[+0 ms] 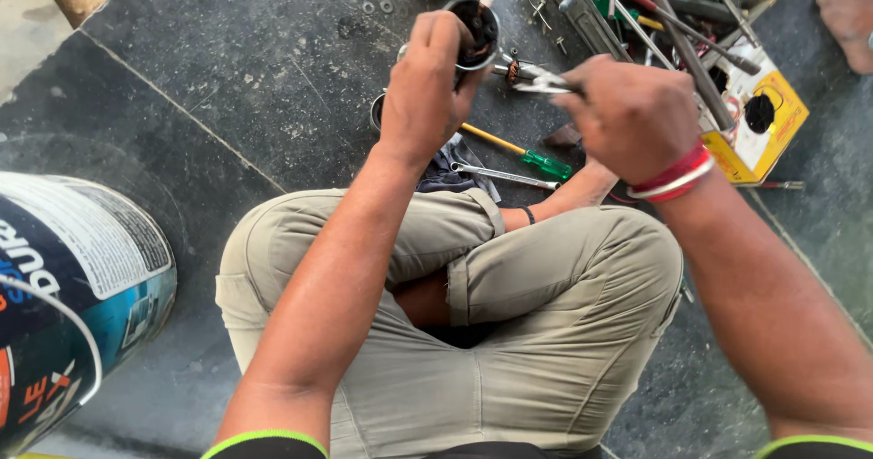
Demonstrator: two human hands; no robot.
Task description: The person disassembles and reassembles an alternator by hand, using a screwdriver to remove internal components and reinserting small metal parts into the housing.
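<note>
I sit cross-legged on a dark stone floor. My left hand [426,90] grips a small round metal motor housing [476,33] with dark windings inside. My right hand [627,113], with red bangles at the wrist, holds a pair of metal pliers [544,80] whose tips point at the housing's side. Below the hands a screwdriver [520,152] with a yellow shaft and green handle lies on the floor beside a metal wrench [506,176] and a dark cloth [446,172].
An open toolbox [673,9] full of screwdrivers and tools stands at upper right, with a yellow and white box [759,118] beside it. A large paint bucket [68,300] stands at left. Washers [377,7] lie scattered. Another person's bare foot [847,9] shows at top right.
</note>
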